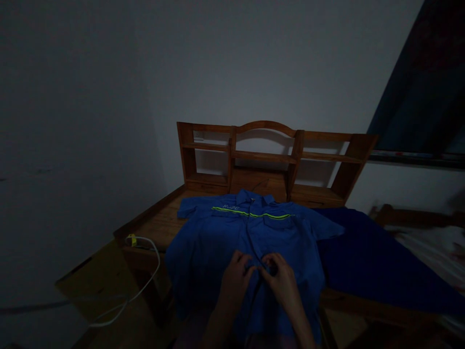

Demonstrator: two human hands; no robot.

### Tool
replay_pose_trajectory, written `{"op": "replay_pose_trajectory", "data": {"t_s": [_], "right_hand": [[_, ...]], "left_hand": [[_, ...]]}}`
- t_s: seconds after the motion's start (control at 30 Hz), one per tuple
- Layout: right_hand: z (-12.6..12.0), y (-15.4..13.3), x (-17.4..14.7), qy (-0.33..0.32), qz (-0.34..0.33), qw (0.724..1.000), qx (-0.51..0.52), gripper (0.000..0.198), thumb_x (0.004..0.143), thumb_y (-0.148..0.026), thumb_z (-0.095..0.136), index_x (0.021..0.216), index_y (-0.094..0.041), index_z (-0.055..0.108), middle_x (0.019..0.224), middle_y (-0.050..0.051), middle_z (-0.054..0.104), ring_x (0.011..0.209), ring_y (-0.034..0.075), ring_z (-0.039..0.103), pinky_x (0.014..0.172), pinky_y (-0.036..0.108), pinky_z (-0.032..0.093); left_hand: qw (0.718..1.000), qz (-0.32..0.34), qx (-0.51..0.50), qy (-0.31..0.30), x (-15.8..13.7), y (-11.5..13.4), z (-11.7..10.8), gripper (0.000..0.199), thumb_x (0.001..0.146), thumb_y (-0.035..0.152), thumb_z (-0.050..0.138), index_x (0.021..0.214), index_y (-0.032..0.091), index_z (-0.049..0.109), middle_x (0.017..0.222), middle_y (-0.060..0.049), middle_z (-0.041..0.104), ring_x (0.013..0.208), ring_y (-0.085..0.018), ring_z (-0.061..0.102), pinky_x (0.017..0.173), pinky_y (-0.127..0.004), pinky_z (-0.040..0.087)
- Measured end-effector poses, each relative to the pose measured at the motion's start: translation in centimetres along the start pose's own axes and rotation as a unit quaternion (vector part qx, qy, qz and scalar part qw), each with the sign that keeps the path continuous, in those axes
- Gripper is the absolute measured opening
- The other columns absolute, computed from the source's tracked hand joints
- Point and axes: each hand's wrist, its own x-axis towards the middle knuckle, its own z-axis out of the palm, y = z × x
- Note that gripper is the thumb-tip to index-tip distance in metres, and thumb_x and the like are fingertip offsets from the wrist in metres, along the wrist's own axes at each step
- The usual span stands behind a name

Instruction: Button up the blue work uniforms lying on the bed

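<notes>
A blue short-sleeved shirt (214,240) with yellow-green stripes across the chest lies spread face up, collar toward the shelf, its lower part hanging over the near edge of the desk. Both hands are at its front opening, below the chest pockets. My left hand (237,272) pinches the cloth on the left side of the opening. Close beside it, my right hand (279,272) grips the other front edge, fingers bent and thumb toward the left one. Dim light hides any button between the fingertips.
A wooden desk (160,225) carries the shirt, with a shelf unit (265,156) at its back against the wall. Dark blue cloth (358,252) covers the right side. A white cable (154,271) with a yellow tag hangs off the left corner.
</notes>
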Motion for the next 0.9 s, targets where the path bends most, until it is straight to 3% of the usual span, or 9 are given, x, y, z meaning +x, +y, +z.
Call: {"op": "replay_pose_trajectory", "data": {"t_s": [0.13, 0.23, 0.4, 0.5, 0.57, 0.7, 0.9], "right_hand": [[-0.6, -0.1, 0.2, -0.02, -0.002, 1.0, 0.019, 0.01, 0.075, -0.019, 0.057, 0.084, -0.021, 0.061, 0.083, 0.001, 0.059, 0.079, 0.016, 0.056, 0.073, 0.026, 0.042], [-0.8, -0.2, 0.3, -0.019, 0.004, 1.0, 0.018, 0.005, 0.077, -0.023, 0.057, 0.078, -0.019, 0.06, 0.078, 0.001, 0.059, 0.074, 0.016, 0.056, 0.069, 0.026, 0.041], [-0.7, -0.8, 0.6, -0.011, 0.024, 0.998, 0.059, 0.019, 0.08, -0.036, 0.057, 0.079, -0.018, 0.062, 0.075, 0.002, 0.061, 0.071, 0.016, 0.056, 0.067, 0.026, 0.04], [-0.5, -0.8, 0.8, -0.016, 0.074, 0.987, 0.14, 0.028, 0.079, -0.043, 0.058, 0.085, -0.017, 0.066, 0.08, 0.004, 0.065, 0.075, 0.018, 0.058, 0.069, 0.027, 0.041], [-0.5, -0.7, 1.0, -0.023, 0.123, 0.972, 0.198, 0.034, 0.076, -0.046, 0.061, 0.09, -0.016, 0.067, 0.082, 0.005, 0.066, 0.078, 0.019, 0.059, 0.07, 0.027, 0.042], [-0.8, -0.2, 1.5, -0.031, 0.16, 0.955, 0.249, 0.039, 0.072, -0.048, 0.064, 0.092, -0.016, 0.069, 0.088, 0.006, 0.068, 0.084, 0.02, 0.059, 0.074, 0.028, 0.043], [-0.2, -0.2, 1.7, -0.005, 0.141, 0.961, 0.239, 0.038, 0.073, -0.048, 0.063, 0.091, -0.015, 0.069, 0.086, 0.006, 0.068, 0.083, 0.02, 0.059, 0.076, 0.029, 0.044]], "left_hand": [[0.999, -0.018, -0.036, 0.013, 0.3, 0.0, 0.2, 0.013, 0.076, 0.022, 0.053, 0.087, 0.021, 0.06, 0.093, -0.002, 0.056, 0.064, -0.012, 0.054, 0.068, -0.027, 0.045], [0.997, -0.028, -0.06, 0.034, 0.5, 0.0, 0.1, 0.006, 0.075, 0.023, 0.055, 0.078, 0.02, 0.058, 0.084, -0.001, 0.058, 0.066, -0.013, 0.055, 0.067, -0.026, 0.044], [0.986, -0.088, -0.135, 0.051, 1.4, -0.4, -1.0, 0.013, 0.074, 0.032, 0.059, 0.076, 0.019, 0.057, 0.067, 0.001, 0.06, 0.061, -0.014, 0.059, 0.059, -0.025, 0.044], [0.976, -0.087, -0.198, 0.022, 2.4, -0.7, -1.8, 0.016, 0.073, 0.034, 0.061, 0.075, 0.018, 0.058, 0.065, 0.001, 0.061, 0.058, -0.015, 0.06, 0.056, -0.025, 0.045], [0.964, -0.078, -0.251, -0.029, 3.1, -0.9, -2.0, 0.019, 0.072, 0.036, 0.062, 0.075, 0.017, 0.059, 0.064, 0.0, 0.062, 0.058, -0.015, 0.061, 0.056, -0.025, 0.047], [0.922, -0.072, -0.359, -0.126, 3.9, -1.5, -1.7, 0.024, 0.073, 0.038, 0.063, 0.078, 0.016, 0.057, 0.064, 0.0, 0.061, 0.059, -0.015, 0.061, 0.058, -0.027, 0.05], [0.906, -0.116, -0.391, -0.116, 3.6, -1.9, -1.2, 0.026, 0.072, 0.039, 0.064, 0.08, 0.015, 0.058, 0.071, -0.002, 0.063, 0.069, -0.016, 0.063, 0.065, -0.031, 0.054]]}}
